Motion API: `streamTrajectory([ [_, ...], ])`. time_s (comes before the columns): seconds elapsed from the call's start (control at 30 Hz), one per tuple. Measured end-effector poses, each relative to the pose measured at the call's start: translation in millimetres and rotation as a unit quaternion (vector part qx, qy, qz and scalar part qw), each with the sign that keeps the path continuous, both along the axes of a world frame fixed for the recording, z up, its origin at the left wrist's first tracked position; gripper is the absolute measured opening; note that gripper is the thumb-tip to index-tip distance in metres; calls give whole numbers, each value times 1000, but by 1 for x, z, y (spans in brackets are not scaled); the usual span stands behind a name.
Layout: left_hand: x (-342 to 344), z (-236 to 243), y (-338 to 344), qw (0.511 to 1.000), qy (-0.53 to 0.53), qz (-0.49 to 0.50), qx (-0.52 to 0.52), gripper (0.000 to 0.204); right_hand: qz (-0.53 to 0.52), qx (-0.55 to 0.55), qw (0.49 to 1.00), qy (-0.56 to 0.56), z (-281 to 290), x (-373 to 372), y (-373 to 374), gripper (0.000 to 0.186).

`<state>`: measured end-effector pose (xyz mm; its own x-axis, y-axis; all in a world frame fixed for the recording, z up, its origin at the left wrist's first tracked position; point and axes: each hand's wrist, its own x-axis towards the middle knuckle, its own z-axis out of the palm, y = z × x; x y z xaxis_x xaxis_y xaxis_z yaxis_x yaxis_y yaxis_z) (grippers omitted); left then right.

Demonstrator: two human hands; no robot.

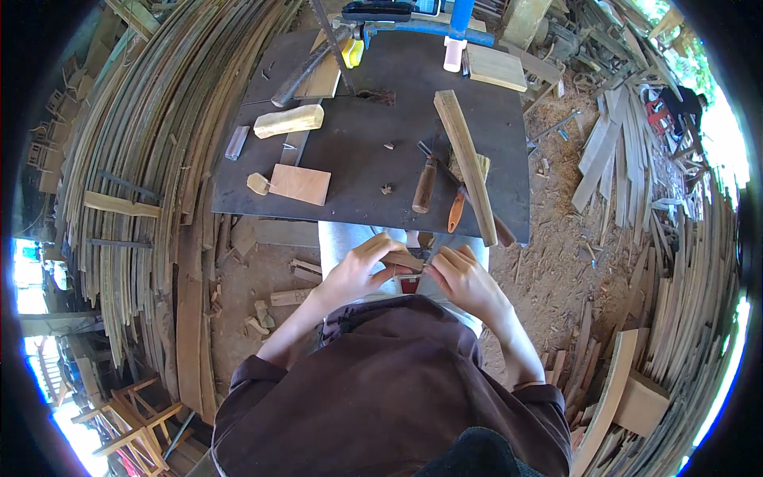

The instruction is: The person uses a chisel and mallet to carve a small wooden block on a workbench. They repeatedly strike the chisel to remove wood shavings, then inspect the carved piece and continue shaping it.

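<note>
Just below the near edge of the table, over my lap, my left hand (369,267) is closed around a small brown piece of wood (404,260). Close by on the right, my right hand (459,277) has its fingers pinched together at the wood's right end. What sits between those fingers is too small to make out. On the table, nearest to my hands, lie a chisel (425,184) with a wooden handle, an orange-handled tool (456,211) and a long wooden strip (467,167) that juts past the table edge.
The dark tabletop (366,175) carries a rectangular wood block (300,184), a pale rough block (288,121), a hammer (311,75) and a flat board (497,67). Long stacked planks (135,159) line the left. Wood shavings cover the floor (556,262), and another person (685,103) is far right.
</note>
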<state>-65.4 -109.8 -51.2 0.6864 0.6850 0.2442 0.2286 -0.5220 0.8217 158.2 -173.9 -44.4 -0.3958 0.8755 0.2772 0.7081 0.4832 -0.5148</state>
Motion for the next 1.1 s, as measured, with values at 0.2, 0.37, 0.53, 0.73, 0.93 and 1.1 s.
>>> streamTrajectory([
  [0.2,2,-8,-3,998,-35,5,53,40,-11,17,1000,10,0,-4,0,28],
  [0.37,5,-18,-11,992,-48,79,91,41,-38,32,997,52,-3,-6,1,27],
  [0.53,9,-16,-12,991,-62,103,61,44,-52,58,996,46,-9,-8,2,29],
  [0.73,11,-11,-15,989,-72,121,54,45,-63,69,993,66,-7,-12,6,29],
  [0.93,-13,12,7,998,-20,-58,-29,40,82,10,988,127,1,-7,0,27],
  [1.1,-15,30,2,995,-13,-91,-22,39,128,-35,987,95,28,1,4,26],
])
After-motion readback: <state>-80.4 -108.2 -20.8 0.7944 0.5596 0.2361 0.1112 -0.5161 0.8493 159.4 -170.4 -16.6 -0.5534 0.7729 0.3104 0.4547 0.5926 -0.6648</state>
